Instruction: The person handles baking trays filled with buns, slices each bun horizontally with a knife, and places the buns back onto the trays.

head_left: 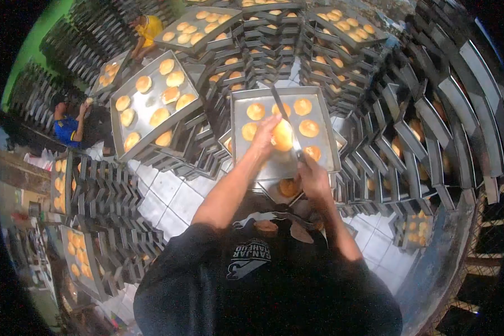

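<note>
My left hand (pixel 267 130) is closed around a round golden bun (pixel 283 138), lifted over a metal tray (pixel 325 151). My right hand (pixel 315 178) grips the handle of a long knife (pixel 278 102). Its blade points away from me and lies along the right side of the held bun; I cannot tell whether it has cut in. More buns, such as one at the tray's far right (pixel 302 106), sit in loose rows beneath my hands. Another bun (pixel 288 187) shows below the tray's near edge, close to my right wrist.
A second tray of buns (pixel 117 127) rests tilted on a stack to the left. Tall stacks of metal trays (pixel 453 106) crowd the right and back. Two people, one in a blue shirt (pixel 67 130) and one in yellow (pixel 149 29), are at the left. White floor tiles (pixel 171 193) show between stacks.
</note>
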### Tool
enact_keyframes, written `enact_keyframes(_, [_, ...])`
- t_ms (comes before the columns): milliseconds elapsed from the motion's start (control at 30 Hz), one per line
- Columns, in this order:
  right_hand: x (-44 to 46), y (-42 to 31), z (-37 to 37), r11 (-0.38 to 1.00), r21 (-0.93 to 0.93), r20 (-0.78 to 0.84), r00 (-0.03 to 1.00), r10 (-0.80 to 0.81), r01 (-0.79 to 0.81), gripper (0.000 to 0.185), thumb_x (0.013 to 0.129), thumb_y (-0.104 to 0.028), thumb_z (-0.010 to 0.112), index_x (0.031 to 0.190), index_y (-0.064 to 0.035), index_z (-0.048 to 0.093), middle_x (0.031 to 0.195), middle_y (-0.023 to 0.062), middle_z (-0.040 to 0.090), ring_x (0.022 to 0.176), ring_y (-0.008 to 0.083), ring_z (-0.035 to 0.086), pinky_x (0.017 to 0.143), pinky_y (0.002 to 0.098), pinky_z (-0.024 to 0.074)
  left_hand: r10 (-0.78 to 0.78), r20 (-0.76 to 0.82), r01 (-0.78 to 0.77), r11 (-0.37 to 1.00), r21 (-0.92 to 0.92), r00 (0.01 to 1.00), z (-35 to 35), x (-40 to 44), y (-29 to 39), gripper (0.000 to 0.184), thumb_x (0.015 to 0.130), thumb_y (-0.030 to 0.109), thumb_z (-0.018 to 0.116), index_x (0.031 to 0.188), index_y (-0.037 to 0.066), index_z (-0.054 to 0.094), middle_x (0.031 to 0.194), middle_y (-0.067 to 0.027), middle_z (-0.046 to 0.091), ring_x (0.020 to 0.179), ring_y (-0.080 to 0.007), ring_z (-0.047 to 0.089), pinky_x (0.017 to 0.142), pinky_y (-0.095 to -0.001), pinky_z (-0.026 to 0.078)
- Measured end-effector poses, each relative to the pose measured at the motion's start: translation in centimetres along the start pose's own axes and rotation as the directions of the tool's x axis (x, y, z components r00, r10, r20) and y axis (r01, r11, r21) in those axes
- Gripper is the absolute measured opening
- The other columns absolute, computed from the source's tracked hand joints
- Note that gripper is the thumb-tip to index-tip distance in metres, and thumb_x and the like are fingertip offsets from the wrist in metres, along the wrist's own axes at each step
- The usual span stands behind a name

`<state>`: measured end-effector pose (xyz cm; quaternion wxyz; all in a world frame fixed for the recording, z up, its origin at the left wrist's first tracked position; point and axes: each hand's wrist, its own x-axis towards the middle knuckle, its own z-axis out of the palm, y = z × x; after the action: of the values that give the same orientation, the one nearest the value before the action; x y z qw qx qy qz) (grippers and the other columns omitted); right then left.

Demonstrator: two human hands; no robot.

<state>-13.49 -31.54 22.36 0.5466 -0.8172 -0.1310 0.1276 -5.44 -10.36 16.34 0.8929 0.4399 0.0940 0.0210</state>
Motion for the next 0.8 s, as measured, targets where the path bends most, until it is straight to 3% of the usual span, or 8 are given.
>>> enact_keyframes(167, [0.7,-1.4,0.0,0.998,-0.039,0.048,0.997,0.056,-0.054,0.041,0.101,-0.022,0.052,0.139,-0.0053,0.055,0.081,0.0105,0.066,0.077,0.0158,0.063,0.075,0.0318,0.0515,-0.054,-0.109,0.035,0.985,-0.169,0.993,-1.2,0.7,0.9,0.033,0.093,0.039,0.071,0.105,0.009,0.063,0.088,-0.0072,0.070,0.074,-0.0207,0.069,0.068,-0.0391,0.060])
enact_keyframes(267, [-2.0,0.7,0.0,0.970,-0.115,0.073,0.975,-0.208,0.216,0.041,0.102,-0.021,0.051,0.139,-0.0049,0.055,0.084,0.0118,0.066,0.077,0.0154,0.063,0.077,0.0303,0.0511,-0.062,-0.121,0.027,0.962,-0.272,0.991,-3.9,0.7,2.9,0.028,0.091,0.036,0.073,0.094,0.010,0.063,0.084,-0.0056,0.067,0.069,-0.0218,0.068,0.065,-0.0390,0.059])
enact_keyframes(367, [-2.0,1.0,0.8,1.000,-0.005,0.164,0.987,0.006,-0.005,0.040,0.101,-0.018,0.052,0.139,-0.0044,0.054,0.094,0.0178,0.068,0.085,0.0227,0.066,0.083,0.0326,0.0510,-0.127,-0.160,0.098,0.978,-0.182,0.979,-2.5,-1.4,2.9,0.033,0.092,0.042,0.071,0.101,0.011,0.065,0.091,-0.0050,0.068,0.080,-0.0215,0.068,0.073,-0.0407,0.058])
enact_keyframes(467, [1.2,-1.5,1.5,0.990,-0.011,0.092,0.986,-0.141,0.142,0.040,0.101,-0.016,0.054,0.139,-0.0042,0.055,0.094,0.0173,0.067,0.086,0.0244,0.065,0.084,0.0341,0.0509,-0.210,-0.147,0.193,0.974,-0.119,0.967,-1.2,-1.4,-0.2,0.045,0.091,0.051,0.069,0.111,0.010,0.065,0.100,-0.0051,0.068,0.091,-0.0212,0.067,0.080,-0.0412,0.055])
enact_keyframes(533, [2.8,-2.9,1.4,0.990,0.028,0.164,0.977,0.134,-0.140,0.039,0.101,-0.015,0.054,0.137,-0.0031,0.056,0.094,0.0188,0.068,0.086,0.0258,0.066,0.081,0.0342,0.0508,-0.213,-0.177,0.175,0.962,-0.208,0.961,-0.6,-1.1,0.0,0.049,0.091,0.054,0.069,0.113,0.010,0.063,0.101,-0.0067,0.068,0.090,-0.0216,0.067,0.080,-0.0410,0.055])
enact_keyframes(567, [2.6,-1.9,1.5,0.990,0.027,0.165,0.977,0.133,-0.139,0.039,0.101,-0.015,0.054,0.137,-0.0031,0.056,0.094,0.0188,0.068,0.086,0.0258,0.066,0.081,0.0342,0.0508,-0.212,-0.177,0.174,0.962,-0.208,0.961,-1.1,-0.7,0.6,0.049,0.091,0.054,0.069,0.113,0.010,0.063,0.101,-0.0067,0.068,0.090,-0.0216,0.067,0.080,-0.0410,0.055])
enact_keyframes(633, [1.1,1.9,1.4,0.926,-0.123,0.049,0.934,-0.354,0.357,0.038,0.102,-0.017,0.052,0.136,-0.0028,0.057,0.086,0.0148,0.066,0.075,0.0212,0.063,0.074,0.0325,0.0505,-0.240,-0.165,0.190,0.944,-0.270,0.957,-3.5,0.5,1.5,0.051,0.092,0.056,0.066,0.116,0.010,0.061,0.103,-0.0076,0.067,0.090,-0.0223,0.067,0.081,-0.0424,0.055])
enact_keyframes(800, [-0.4,3.4,1.9,0.992,-0.116,0.090,0.995,-0.035,0.046,0.035,0.101,-0.019,0.052,0.131,-0.0013,0.058,0.081,0.0151,0.065,0.073,0.0241,0.064,0.072,0.0348,0.0505,-0.280,-0.190,0.226,0.939,-0.261,0.941,-3.2,-0.2,-0.2,0.055,0.093,0.061,0.062,0.117,0.011,0.061,0.103,-0.0067,0.066,0.094,-0.0229,0.066,0.079,-0.0430,0.054])
